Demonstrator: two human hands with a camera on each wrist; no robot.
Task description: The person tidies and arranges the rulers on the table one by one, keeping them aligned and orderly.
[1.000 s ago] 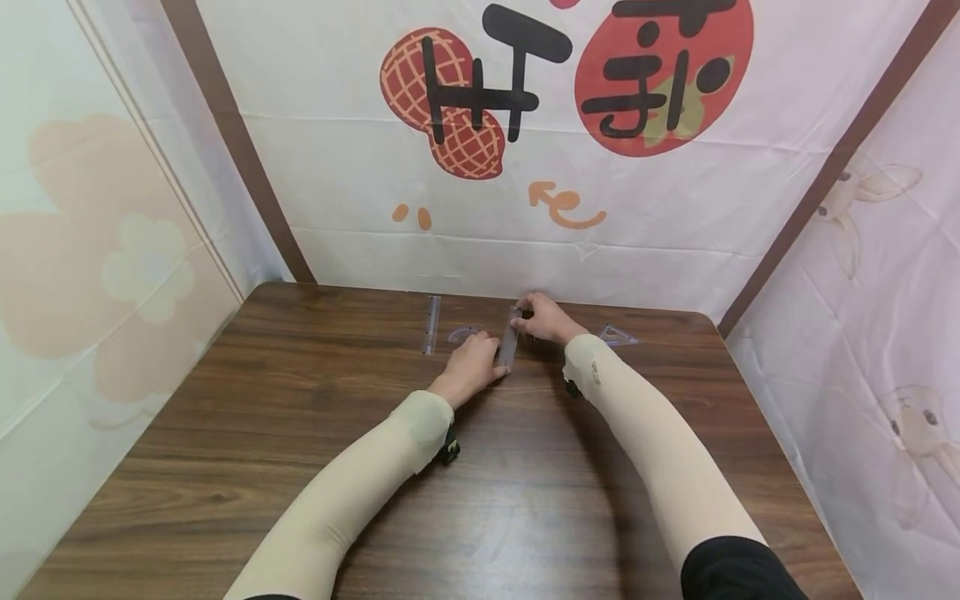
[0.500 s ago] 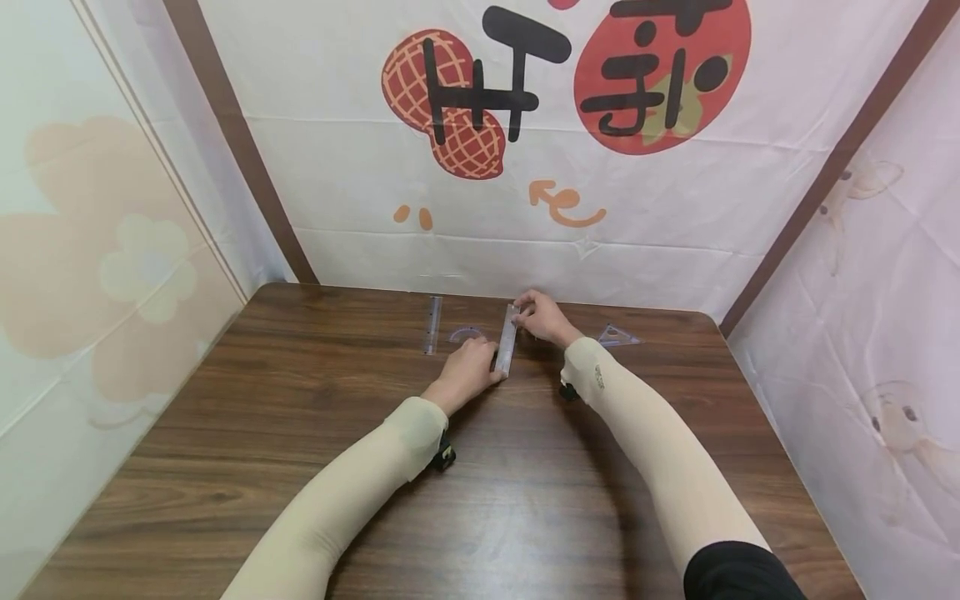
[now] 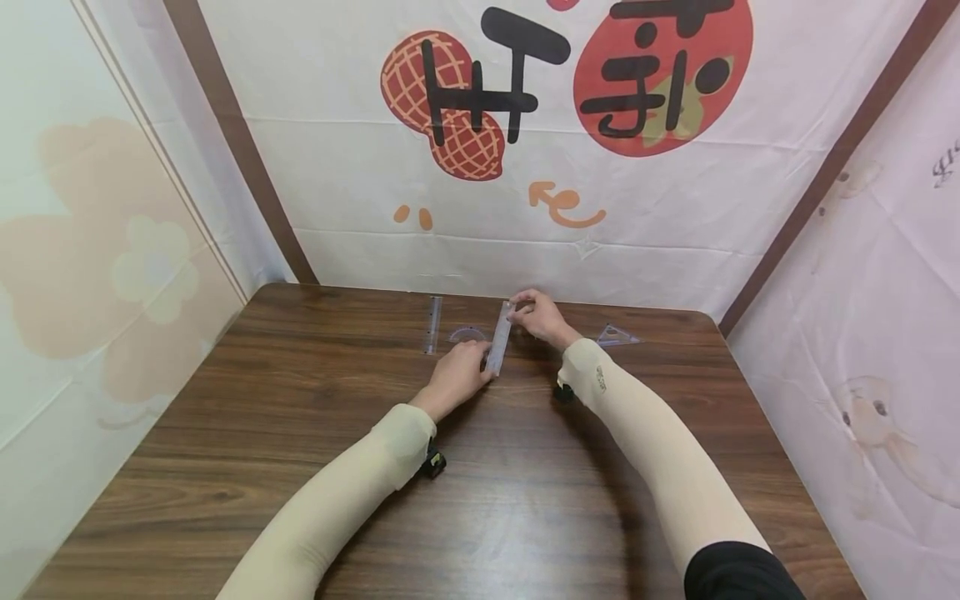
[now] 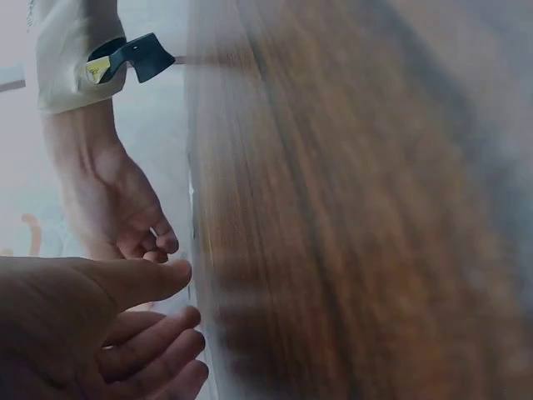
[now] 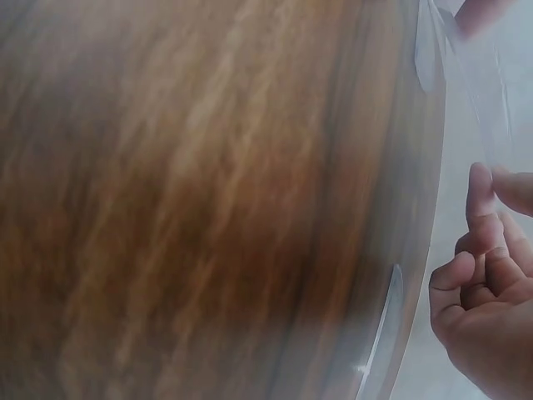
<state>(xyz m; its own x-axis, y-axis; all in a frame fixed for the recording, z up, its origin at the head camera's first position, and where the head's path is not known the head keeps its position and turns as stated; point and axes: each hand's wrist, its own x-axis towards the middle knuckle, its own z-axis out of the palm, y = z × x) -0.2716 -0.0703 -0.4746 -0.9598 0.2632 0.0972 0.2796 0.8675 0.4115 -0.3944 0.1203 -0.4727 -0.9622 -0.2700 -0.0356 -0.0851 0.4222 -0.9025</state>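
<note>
A clear ruler (image 3: 500,337) stands slightly slanted between the two hands near the far edge of the table. My right hand (image 3: 542,317) pinches its far end between thumb and index finger (image 5: 480,187), with the other fingers curled loosely. Thumb and fingers of my left hand (image 3: 459,371) hold the near end along its left side. In the left wrist view the left thumb (image 4: 158,279) lies over bent fingers, and the ruler hardly shows. A clear protractor (image 3: 468,333) lies just beyond the left hand, partly hidden by it.
Left of the protractor lies another clear ruler (image 3: 432,325). A clear set square (image 3: 617,337) lies to the right of the right hand. The brown wooden table (image 3: 480,500) ends at a printed fabric backdrop (image 3: 360,250), with fabric walls on both sides.
The ruler and both hands have shifted a little to the left, the left hand most. The other ruler, protractor and set square have stayed where they were.
</note>
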